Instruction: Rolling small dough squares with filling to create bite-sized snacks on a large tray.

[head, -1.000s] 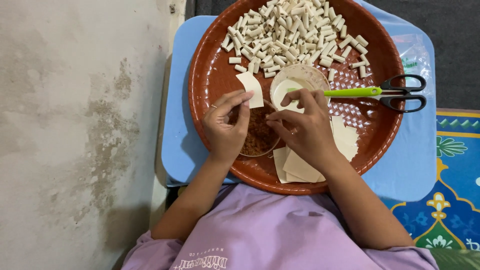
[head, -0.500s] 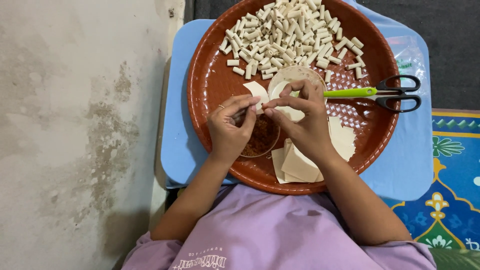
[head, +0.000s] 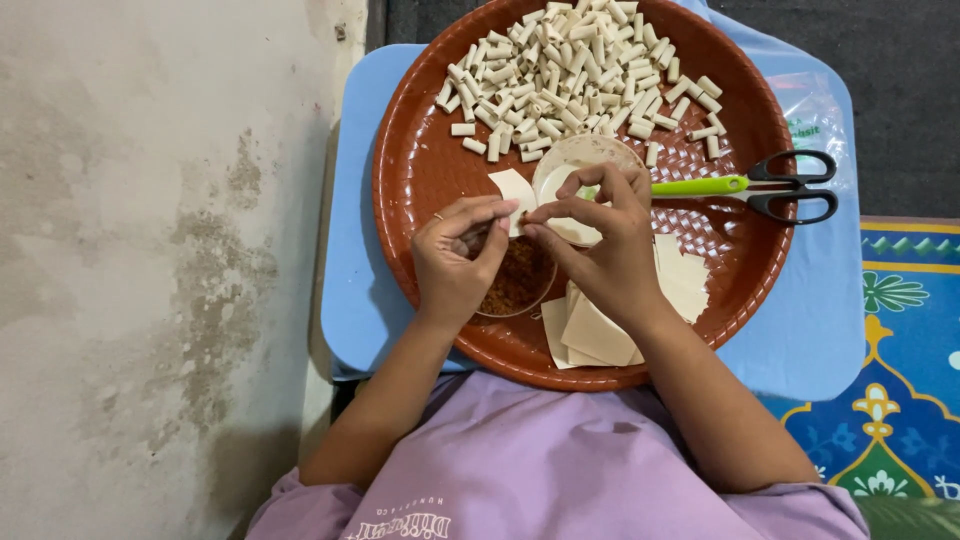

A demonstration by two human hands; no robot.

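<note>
Wrapper in hand: a small pale square of thin dough [head: 515, 188], held over the middle of the tray, its upper part showing above the fingertips of both hands.
Left hand: the left hand [head: 455, 265] is curled, thumb and forefinger pressed together on the wrapper's lower left edge.
Right hand: the right hand [head: 600, 250] is arched, thumb and forefinger pinched onto the same wrapper from the right; the other fingers are raised and spread slightly.
Filling: a clear round bowl of reddish-brown crumbly filling [head: 515, 280] sits directly under the two hands, partly hidden by them.
Second bowl: a small pale round bowl [head: 585, 160] stands just beyond the right hand's fingers; its contents cannot be made out.
Unused wrappers: a stack of pale square dough sheets [head: 600, 335] lies under the right wrist, and a further few sheets [head: 685, 280] rest just to its right.
Finished pieces: a large heap of short pale rolled dough sticks [head: 570, 75] covers the far half of the tray.
Tool: scissors with green blades and black handles [head: 760, 185] lie across the right rim, untouched.
Support: a round reddish-brown woven tray [head: 420, 160] resting on a light blue table top [head: 350, 200].
Progress, as judged: a large number of pieces are rolled; this wrapper is mid-fold, and a modest stack of sheets and some filling remain.
</note>
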